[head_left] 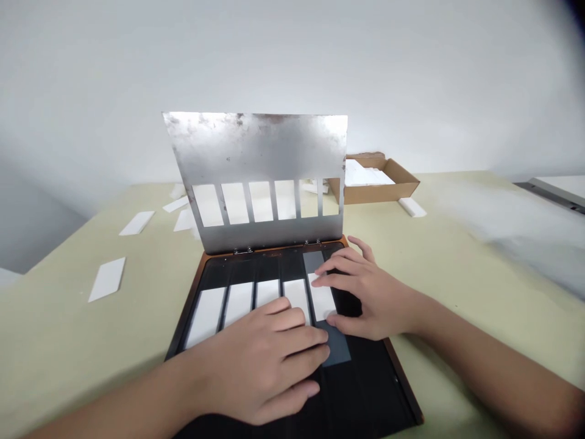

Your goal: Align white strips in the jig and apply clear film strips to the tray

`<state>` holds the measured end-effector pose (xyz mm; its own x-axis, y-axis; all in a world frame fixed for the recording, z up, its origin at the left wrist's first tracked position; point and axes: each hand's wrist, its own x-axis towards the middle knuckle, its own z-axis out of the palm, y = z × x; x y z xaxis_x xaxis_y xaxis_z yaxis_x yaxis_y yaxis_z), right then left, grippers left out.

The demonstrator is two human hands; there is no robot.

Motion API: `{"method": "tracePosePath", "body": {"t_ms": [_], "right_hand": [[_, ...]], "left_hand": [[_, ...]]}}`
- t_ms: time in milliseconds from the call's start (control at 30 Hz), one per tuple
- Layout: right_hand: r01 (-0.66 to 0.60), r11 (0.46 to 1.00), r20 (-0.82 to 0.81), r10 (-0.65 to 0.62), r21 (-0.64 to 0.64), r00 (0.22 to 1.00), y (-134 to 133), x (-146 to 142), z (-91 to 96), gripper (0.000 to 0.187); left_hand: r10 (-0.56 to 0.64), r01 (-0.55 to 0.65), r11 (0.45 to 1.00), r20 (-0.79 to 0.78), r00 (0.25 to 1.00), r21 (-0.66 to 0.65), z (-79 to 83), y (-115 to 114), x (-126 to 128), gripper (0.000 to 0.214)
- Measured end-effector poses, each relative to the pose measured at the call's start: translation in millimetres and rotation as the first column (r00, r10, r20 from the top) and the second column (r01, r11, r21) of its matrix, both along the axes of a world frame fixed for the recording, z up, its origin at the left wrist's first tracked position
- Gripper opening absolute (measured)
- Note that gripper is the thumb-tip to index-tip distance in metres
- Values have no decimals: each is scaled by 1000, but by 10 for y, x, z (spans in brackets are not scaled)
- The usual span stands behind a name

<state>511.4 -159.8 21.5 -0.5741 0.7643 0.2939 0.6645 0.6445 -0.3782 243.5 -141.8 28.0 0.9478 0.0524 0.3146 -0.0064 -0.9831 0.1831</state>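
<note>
A black jig tray with a brown rim [402, 384] lies on the table in front of me. Its metal lid [256, 152], cut with several slots, stands hinged upright at the back. Several white rectangular pieces [208, 314] lie side by side in the tray's slots. My right hand [365, 292] rests flat, fingers stretched, fingertips on the rightmost white piece [322, 302], which sits on a grey strip [336, 350]. My left hand [269, 360] lies flat, fingers extended, over the pieces near the tray's middle.
A shallow cardboard box [379, 180] with white pieces stands at the back right. Loose white pieces [107, 279] lie scattered on the pale yellow table [479, 292] at the left and behind the lid. Another white piece [411, 207] lies beside the box.
</note>
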Motion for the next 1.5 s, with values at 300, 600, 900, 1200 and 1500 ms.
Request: {"method": "tracePosePath", "body": {"t_ms": [300,600,900,1200,1500], "right_hand": [[-3,1000,-3,3,-2,1000,5,8,6,42],[-6,999,19,5,32,1000,-3,14,-4,40],[-9,998,29,8,63,1000,-11,-5,16,44],[-34,994,69,26,107,997,-28,-21,36,50],[-22,996,45,18,86,999,-33,-3,43,32]], "left_hand": [[1,-1,1000,11,1000,4,-2,9,10,29],[5,-6,1000,24,1000,4,11,-8,8,29],[2,-2,1000,21,1000,-2,6,1,10,29],[8,-8,1000,20,1000,1,5,-13,19,29],[8,-9,1000,20,1000,6,9,-7,13,29]]}}
